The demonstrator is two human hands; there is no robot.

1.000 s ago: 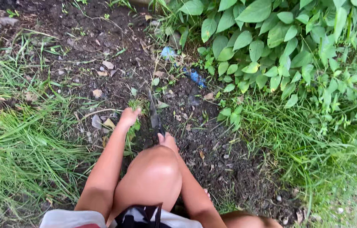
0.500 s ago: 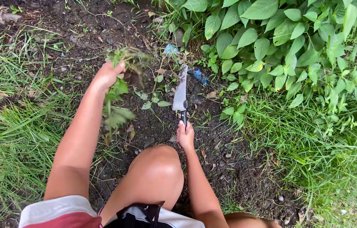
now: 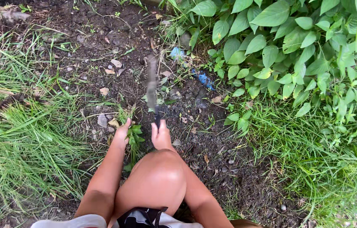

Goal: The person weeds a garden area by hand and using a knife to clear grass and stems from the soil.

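1. Head view, hands: left hand [image 3: 122,134] is low over the dark soil [image 3: 212,147], fingers curled around a small leafy weed [image 3: 134,136] that stands just beside the bare knee [image 3: 158,177]. The stems run up between thumb and fingers; the exact pinch is hidden by the leaves.
2. Right hand [image 3: 160,136] is closed in a fist on the dark handle of a garden knife [image 3: 153,90], fingers pressed together round the grip. The long grey blade points away from the person over the soil and is blurred, so its edge and tip cannot be told.
3. Knife and weed lie close together, the handle just right of the weed's leaves; whether blade and plant touch cannot be told.
4. Ground ahead: bare, crumbly earth strewn with dry leaf scraps [image 3: 110,67], small stones and thin stalks. Two blue scraps [image 3: 205,79] lie near the far edge of the patch, under the foliage.
5. Left side: a bank of long grass [image 3: 22,139] leans over the soil, well apart from the knife.
6. Right side: a broad-leaved plant [image 3: 288,38] fills the upper corner, with finer grass below it.
7. Lower edge: the person's shorts [image 3: 140,217], light with a dark part, show beneath the knee.
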